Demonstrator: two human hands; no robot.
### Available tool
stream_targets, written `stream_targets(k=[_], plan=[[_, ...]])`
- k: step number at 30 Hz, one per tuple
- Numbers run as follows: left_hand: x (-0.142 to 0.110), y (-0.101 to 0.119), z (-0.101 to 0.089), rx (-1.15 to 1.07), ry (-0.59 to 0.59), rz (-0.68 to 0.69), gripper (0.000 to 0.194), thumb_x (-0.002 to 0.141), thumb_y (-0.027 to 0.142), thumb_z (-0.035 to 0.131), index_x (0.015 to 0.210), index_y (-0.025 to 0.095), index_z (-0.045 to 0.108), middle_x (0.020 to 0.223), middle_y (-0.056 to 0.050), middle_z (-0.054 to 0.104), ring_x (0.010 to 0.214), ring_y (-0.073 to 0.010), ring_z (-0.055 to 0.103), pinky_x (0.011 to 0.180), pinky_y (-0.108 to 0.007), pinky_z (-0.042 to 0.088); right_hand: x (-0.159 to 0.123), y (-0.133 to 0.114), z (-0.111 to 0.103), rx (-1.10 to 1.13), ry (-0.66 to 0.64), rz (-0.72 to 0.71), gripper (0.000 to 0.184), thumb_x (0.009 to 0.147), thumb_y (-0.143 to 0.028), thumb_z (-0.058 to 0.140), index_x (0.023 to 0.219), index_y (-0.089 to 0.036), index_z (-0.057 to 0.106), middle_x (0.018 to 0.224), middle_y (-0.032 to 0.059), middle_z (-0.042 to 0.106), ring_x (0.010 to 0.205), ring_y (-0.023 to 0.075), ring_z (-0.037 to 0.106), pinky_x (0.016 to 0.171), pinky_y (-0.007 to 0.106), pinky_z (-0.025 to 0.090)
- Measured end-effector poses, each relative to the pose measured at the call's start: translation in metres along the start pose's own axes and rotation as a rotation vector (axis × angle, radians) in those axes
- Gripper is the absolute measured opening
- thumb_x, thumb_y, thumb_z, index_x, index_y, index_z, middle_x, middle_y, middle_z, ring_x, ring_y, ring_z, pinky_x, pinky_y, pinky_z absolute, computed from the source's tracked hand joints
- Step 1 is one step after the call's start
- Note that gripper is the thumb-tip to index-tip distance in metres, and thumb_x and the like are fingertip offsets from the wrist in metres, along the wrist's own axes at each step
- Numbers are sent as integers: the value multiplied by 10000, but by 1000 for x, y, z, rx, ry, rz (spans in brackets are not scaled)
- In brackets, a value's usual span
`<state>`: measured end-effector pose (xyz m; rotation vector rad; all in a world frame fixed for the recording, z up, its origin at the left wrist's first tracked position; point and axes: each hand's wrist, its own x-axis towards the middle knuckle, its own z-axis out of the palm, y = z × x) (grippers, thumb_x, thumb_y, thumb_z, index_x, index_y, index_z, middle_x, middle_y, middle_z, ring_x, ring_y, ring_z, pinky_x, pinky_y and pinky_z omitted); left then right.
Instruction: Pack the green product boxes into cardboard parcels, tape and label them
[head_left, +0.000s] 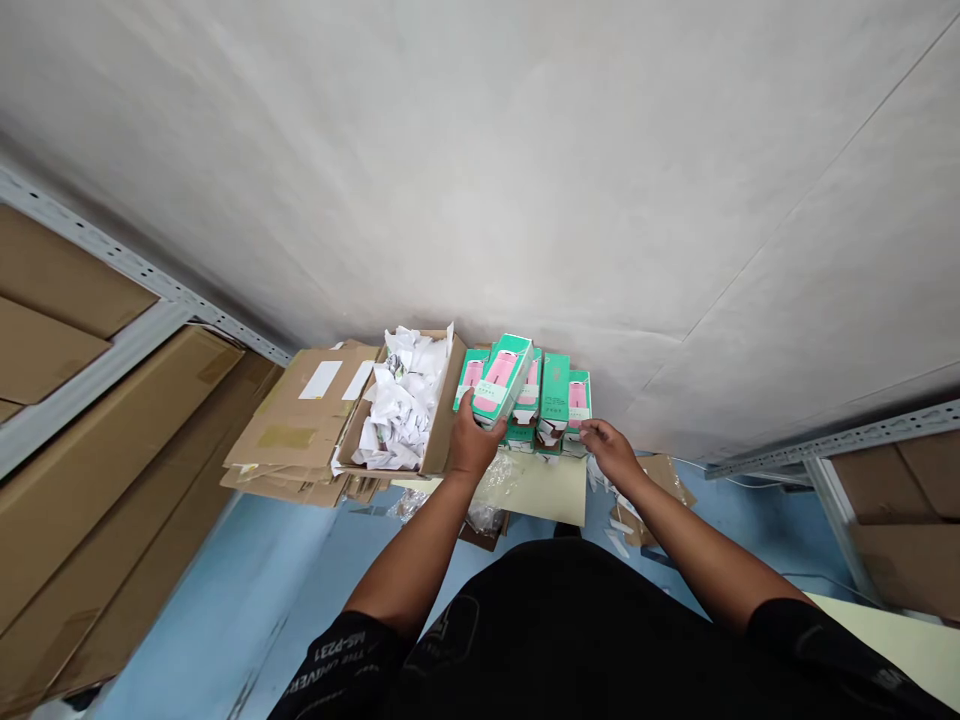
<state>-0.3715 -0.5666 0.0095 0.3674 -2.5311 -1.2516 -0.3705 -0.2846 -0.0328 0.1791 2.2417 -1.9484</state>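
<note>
My left hand (475,446) is wrapped round the lower end of a green box (501,380) with a pink device pictured on its front. This box leans on top of several similar green boxes, among them one with an all-green face (555,385). At the right end of the group stands another green-and-pink box (578,390). The fingers of my right hand (613,456) are bent and closed at its lower right edge. Some boxes underneath have their end flaps open, and what is inside them cannot be made out.
To the left, an open carton (442,420) holds crumpled white paper (405,400) beside stacked flattened cardboard (289,415). Clear plastic wrap (499,480) lies below the boxes. Shelves with brown cartons (142,450) flank both sides. A wall (495,200) rises behind. Cardboard scraps (667,478) lie at right.
</note>
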Motion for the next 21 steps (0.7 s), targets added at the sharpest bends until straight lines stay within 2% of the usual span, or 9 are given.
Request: stream_targets(k=[4, 8, 13, 17, 21], plan=[[-19, 8, -12, -23, -64, 76, 873, 747, 309, 807, 1528, 214, 428, 1513, -150, 540, 1411, -361, 504, 1169, -458, 423, -10, -13, 17, 82, 27, 31, 424, 777, -548, 684, 1076, -247, 692, 1160, 67, 758, 980, 267, 714, 853, 399, 567], [-43, 7, -23, -47, -117, 163, 862, 718, 276, 808, 1507, 211, 466, 1474, -144, 576, 1372, -370, 536, 1164, -467, 426, -27, -23, 27, 161, 87, 63, 543, 808, -604, 654, 1213, -245, 619, 1243, 93, 730, 967, 261, 721, 812, 382, 584], [-75, 0, -39, -39, -327, 334, 860, 687, 262, 804, 1485, 197, 489, 1427, -150, 607, 1318, -365, 576, 1128, -478, 462, -64, -20, 27, 318, 223, 48, 668, 824, -687, 632, 1355, -296, 529, 1345, 85, 666, 917, 228, 729, 755, 352, 613], [-94, 2, -47, -30, -546, 475, 869, 678, 232, 777, 1492, 205, 473, 1457, -125, 592, 1343, -345, 561, 1131, -480, 463, -105, -8, 20, 438, 311, 37, 591, 807, -668, 695, 1267, -312, 592, 1104, 8, 699, 790, 161, 680, 696, 302, 620], [-107, 13, -43, -63, -696, 512, 904, 667, 230, 780, 1507, 183, 448, 1504, -145, 551, 1369, -341, 542, 1129, -458, 469, -152, 8, 9, 499, 399, 80, 474, 777, -610, 761, 1086, -267, 656, 916, -19, 667, 723, 140, 625, 677, 284, 622]])
